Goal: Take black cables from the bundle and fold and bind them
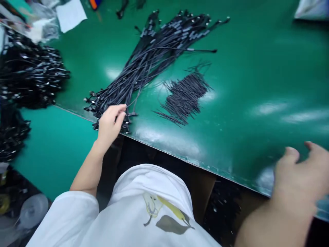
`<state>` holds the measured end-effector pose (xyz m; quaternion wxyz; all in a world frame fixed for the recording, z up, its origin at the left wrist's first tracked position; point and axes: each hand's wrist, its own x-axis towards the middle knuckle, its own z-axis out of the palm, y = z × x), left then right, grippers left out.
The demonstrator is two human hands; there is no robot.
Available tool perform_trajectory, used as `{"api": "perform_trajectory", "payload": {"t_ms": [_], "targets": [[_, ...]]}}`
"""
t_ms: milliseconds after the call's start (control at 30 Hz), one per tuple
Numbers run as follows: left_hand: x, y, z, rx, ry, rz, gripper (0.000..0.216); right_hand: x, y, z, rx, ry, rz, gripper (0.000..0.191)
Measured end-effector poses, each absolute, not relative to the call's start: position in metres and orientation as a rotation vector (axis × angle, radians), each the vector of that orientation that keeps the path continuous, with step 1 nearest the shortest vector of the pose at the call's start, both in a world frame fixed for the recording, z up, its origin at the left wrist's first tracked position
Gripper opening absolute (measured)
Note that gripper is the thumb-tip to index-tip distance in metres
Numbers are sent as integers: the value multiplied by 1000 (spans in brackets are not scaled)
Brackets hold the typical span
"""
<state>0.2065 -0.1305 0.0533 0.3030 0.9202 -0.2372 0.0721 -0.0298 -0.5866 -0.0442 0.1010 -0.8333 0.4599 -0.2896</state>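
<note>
My left hand (110, 121) is at the near end of a long bundle of black cables (146, 65), thumb and forefinger closed on one thin black cable (132, 102). Metal-tipped connectors lie around and under that hand, and grey sleeves show near the cables' far ends. Well to the right, my right hand (303, 168) hovers over the table's near edge, a little blurred, with thumb and forefinger apart and nothing visible between them. A pile of short, thin black strips (186, 97), perhaps cable ties, lies to the right of the bundle.
The green table (244, 103) has its edge close to my body. Heaps of black cables (33, 72) sit at the left, with a white paper (71, 15) and plastic bags behind. A white packet (312, 9) is at the far right. A spool (34, 211) stands low left.
</note>
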Motion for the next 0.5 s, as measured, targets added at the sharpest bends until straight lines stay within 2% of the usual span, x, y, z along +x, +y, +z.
{"api": "perform_trajectory", "payload": {"t_ms": [100, 233, 300, 400, 500], "targets": [[232, -122, 67, 2649, -626, 338, 33, 2, -548, -30, -2607, 891, -779, 57], [248, -150, 50, 2956, -871, 107, 39, 54, -488, -10, -2708, 302, -519, 38], [254, -163, 40, 3028, -944, -11, 31, 80, -462, 0, -2707, 55, -381, 34], [259, -167, 45, 2836, -874, -51, 27, 121, -430, 18, -2647, -229, -299, 32], [251, -160, 77, 2346, -723, -214, 31, 177, -403, 36, -2552, -366, -355, 47]]}}
